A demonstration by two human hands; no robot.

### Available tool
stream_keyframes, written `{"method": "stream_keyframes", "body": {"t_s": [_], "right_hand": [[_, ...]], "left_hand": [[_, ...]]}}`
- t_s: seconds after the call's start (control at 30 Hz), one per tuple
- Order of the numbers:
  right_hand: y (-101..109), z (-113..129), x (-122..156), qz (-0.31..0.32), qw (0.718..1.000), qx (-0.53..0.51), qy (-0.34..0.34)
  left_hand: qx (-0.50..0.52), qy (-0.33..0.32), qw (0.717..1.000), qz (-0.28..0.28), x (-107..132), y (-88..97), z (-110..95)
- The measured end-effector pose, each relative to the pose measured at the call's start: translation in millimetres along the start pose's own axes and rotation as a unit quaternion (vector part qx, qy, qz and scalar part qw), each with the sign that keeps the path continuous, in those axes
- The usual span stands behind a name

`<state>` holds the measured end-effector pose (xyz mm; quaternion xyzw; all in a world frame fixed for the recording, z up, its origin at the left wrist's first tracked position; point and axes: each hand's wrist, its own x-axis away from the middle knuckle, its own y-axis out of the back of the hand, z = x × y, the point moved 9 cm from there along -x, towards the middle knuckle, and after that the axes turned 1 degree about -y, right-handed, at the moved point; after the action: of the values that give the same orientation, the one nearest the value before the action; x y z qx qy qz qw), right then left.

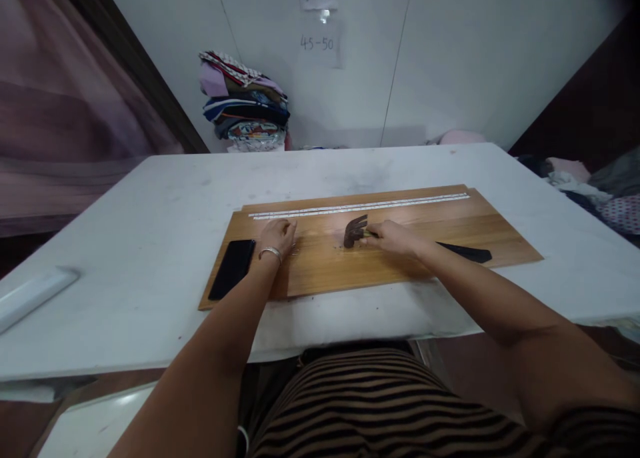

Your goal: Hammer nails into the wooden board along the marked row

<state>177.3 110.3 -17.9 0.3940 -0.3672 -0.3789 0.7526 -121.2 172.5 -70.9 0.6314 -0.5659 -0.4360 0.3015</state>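
White table [125, 245] beneath left hand [276, 237] and right hand [393, 237]; wooden board [325, 271] on it, also under both. Two white strips [325, 211] on board, just beyond the hands. Hammer [354, 233] over board, head between the hands; right hand closed around its handle, near the head. Phone [233, 269] on board, just left of left hand, whose fingers are part-curled; whether they pinch anything, cannot tell. Tiny pieces [295, 248] by left fingertips, too small to identify.
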Motion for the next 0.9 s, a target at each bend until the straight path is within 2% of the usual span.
{"method": "stream_keyframes", "body": {"t_s": [0.4, 0.63, 0.9], "right_hand": [[4.9, 1.0, -0.5, -0.02, 1.0, 0.009, 0.005], [-0.5, -1.0, -0.1, -0.006, 1.0, -0.007, -0.003], [0.5, -4.5, -1.3, -0.019, 1.0, -0.006, 0.004]], "left_hand": [[0.005, 0.006, 1.0, 0.001, -1.1, -1.1, 0.5], [0.011, 0.003, 1.0, -0.002, -0.8, 1.1, -1.1], [0.009, 0.002, 1.0, -0.002, -0.2, 1.3, -1.3]]}}
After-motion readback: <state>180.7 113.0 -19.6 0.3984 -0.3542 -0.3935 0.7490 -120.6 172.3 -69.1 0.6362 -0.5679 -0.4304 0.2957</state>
